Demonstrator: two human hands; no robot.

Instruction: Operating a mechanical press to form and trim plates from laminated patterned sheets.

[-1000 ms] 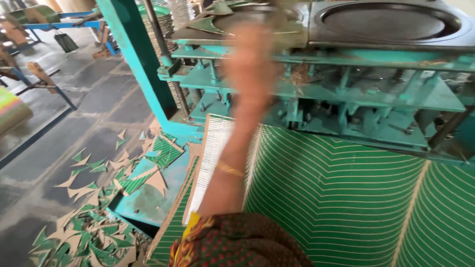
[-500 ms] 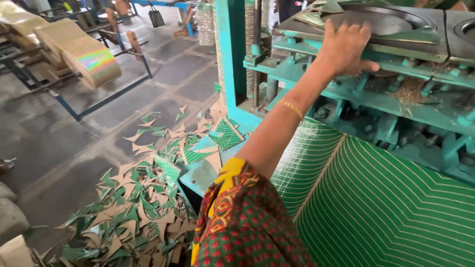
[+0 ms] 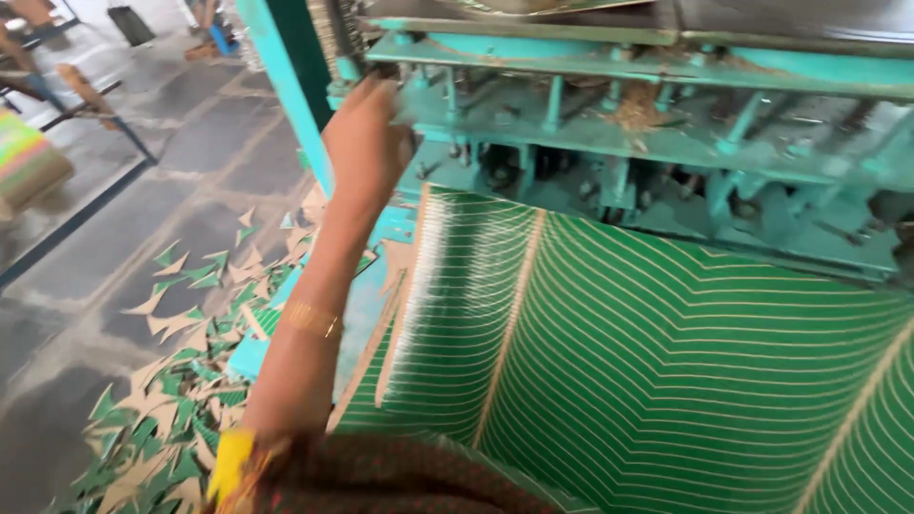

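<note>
**Left hand up at the teal press, green sheets stacked below**

From my view, a wrapped bundle with green, pink and tan stripes sits at the far left edge on the floor, beside a dark metal frame.

The left hand reaches up to the left end of the teal press machine, its fingers against the edge of the lower ledge. The picture is blurred there, so I cannot tell whether the grip is clenched or loose, or whether it holds anything. A gold bangle sits on the forearm. The right hand is out of view.

Directly below the machine, a broad stack of green sheets with thin tan lines fills the lower right. Green and tan triangular offcuts litter the grey floor left of the arm. A tuft of brown fibre hangs in the machine frame.
</note>
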